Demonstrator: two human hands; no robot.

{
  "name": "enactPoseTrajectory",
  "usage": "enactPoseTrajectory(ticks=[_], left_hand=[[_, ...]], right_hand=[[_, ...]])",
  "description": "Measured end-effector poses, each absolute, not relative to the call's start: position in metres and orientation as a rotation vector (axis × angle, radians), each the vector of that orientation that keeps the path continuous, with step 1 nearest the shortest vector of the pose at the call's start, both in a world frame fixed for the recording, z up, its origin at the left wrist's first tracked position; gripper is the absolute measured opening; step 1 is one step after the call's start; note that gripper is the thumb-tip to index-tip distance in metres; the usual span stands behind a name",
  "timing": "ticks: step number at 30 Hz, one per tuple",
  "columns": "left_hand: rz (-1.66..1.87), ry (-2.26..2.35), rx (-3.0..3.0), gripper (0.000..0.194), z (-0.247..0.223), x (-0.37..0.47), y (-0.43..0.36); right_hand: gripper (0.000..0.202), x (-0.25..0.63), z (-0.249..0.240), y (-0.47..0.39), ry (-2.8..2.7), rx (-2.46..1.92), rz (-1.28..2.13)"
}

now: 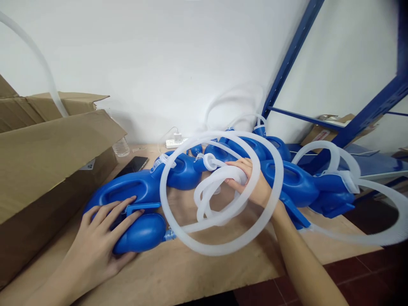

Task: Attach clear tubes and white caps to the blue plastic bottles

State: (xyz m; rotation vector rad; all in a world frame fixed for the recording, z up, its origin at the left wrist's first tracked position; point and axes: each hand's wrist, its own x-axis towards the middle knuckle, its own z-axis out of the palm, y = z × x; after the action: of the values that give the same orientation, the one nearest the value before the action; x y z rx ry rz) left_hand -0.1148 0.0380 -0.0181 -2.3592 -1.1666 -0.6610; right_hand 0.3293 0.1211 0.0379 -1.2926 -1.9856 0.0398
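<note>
A wooden table [191, 278] carries blue bottles [142, 233], a phone [133, 165], a carton [47, 225].

I face a plain white wall [153, 63] behind a pale wooden tabletop [191, 272]. To my right stands a blue metal shelf [360, 121], and below I see dark red floor tiles [360, 278].

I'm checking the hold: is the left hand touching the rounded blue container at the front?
Touching. The head view shows the left hand curled over the left end of the rounded blue container, without a gap.
</note>
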Motion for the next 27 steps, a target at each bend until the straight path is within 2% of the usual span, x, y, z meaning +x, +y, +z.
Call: enactPoseTrajectory(ticks=[6,12,15,19,22,24,27], left_hand=[[-0.688,-1.1,-2.494,0.056,-0.016,-0.112,0.057],[-0.637,-1.047,-2.504,0.058,-0.015,-0.108,0.076],[-0.649,-1.034,-2.485,0.065,-0.01,-0.103,0.081],[-0.701,-0.991,-2.414,0.084,0.001,-0.093,0.085],[-0.758,-0.969,-2.379,0.089,0.009,-0.086,0.085],[-0.782,-1.004,-2.386,0.089,0.011,-0.083,0.083],[-0.814,-1.099,-2.394,0.086,0.012,-0.081,0.078]], right_hand=[[0.021,0.326,0.036,0.121,-1.903,-1.194,-0.1],[0.021,0.325,0.034,0.119,-1.807,-1.282,-0.113],[0.019,0.328,0.031,0.117,-1.768,-1.344,-0.077],[0.04,0.333,0.027,0.116,-1.696,-1.489,-0.112],[0.06,0.335,0.022,0.117,-1.777,-1.478,-0.21],[0.063,0.335,0.018,0.12,-1.841,-1.427,-0.297],[0.059,0.333,0.014,0.122,-1.917,-1.394,-0.407]])
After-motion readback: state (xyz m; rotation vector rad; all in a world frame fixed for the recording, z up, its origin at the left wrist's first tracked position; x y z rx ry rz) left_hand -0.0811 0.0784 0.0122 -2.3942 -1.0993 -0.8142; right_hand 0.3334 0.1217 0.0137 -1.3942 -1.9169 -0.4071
